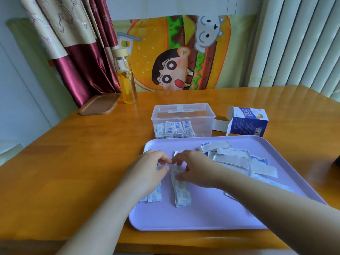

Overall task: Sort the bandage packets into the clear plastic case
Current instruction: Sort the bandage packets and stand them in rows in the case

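A clear plastic case (pixel 184 112) stands open on the table beyond a lilac tray (pixel 202 218); several bandage packets (pixel 173 129) stand in a row at its front left. A loose pile of bandage packets (pixel 231 158) lies at the tray's far right. A long stack of packets (pixel 181 190) lies mid-tray, and my right hand (pixel 196 168) pinches its far end with curled fingers. My left hand (pixel 149 168) has curled fingertips meeting the right hand at that end. A few more packets (pixel 153 196) lie under my left wrist.
A blue and white bandage box (pixel 246 124) lies open to the right of the case. A glass bottle of yellow liquid (pixel 127 80) and a brown lid (pixel 99 104) sit at the table's far left. A cartoon cloth hangs behind the table.
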Demonstrator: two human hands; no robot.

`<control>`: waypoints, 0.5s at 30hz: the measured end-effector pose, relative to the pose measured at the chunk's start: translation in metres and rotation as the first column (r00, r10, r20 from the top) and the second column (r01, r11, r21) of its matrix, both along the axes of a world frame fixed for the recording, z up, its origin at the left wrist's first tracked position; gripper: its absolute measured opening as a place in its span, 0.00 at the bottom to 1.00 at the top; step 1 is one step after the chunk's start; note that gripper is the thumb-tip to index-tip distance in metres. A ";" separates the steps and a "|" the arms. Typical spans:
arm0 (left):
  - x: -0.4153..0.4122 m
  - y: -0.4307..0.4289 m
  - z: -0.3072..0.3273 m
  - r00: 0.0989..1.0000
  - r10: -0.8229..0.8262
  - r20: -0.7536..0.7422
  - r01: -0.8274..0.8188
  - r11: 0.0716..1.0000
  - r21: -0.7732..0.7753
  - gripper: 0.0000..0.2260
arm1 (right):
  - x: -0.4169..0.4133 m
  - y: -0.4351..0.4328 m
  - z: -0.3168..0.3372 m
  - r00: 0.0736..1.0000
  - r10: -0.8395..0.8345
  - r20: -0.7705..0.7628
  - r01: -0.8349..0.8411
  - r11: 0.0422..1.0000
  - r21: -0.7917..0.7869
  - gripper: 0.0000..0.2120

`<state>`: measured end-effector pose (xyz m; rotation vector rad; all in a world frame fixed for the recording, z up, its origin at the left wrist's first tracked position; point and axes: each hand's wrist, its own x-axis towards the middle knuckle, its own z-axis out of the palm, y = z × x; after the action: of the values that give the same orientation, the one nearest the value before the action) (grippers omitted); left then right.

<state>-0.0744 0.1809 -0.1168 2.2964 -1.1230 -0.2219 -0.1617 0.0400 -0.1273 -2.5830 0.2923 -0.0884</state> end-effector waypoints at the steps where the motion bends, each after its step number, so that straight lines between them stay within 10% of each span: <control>1: 0.000 0.000 -0.001 1.000 -0.002 -0.001 0.002 1.000 -0.002 0.06 | 0.000 -0.004 0.002 1.000 -0.005 0.017 0.005 1.000 -0.006 0.20; 5: 0.005 -0.001 -0.002 1.000 -0.009 -0.011 0.008 1.000 -0.027 0.05 | 0.010 -0.033 0.014 0.990 -0.131 0.059 0.137 0.984 -0.112 0.18; 9: 0.007 -0.002 -0.002 0.999 -0.011 -0.037 0.008 0.997 -0.073 0.06 | 0.028 -0.050 0.014 0.975 -0.091 -0.205 0.013 0.936 -0.352 0.24; 15: 0.007 -0.001 0.003 0.999 -0.017 -0.033 0.014 0.995 -0.094 0.06 | 0.051 -0.053 0.029 0.897 -0.068 -0.438 -0.082 0.946 -0.315 0.23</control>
<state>-0.0673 0.1794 -0.1137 2.1943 -1.1116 -0.2082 -0.1103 -0.0128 -0.0987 -2.9128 0.4670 0.5080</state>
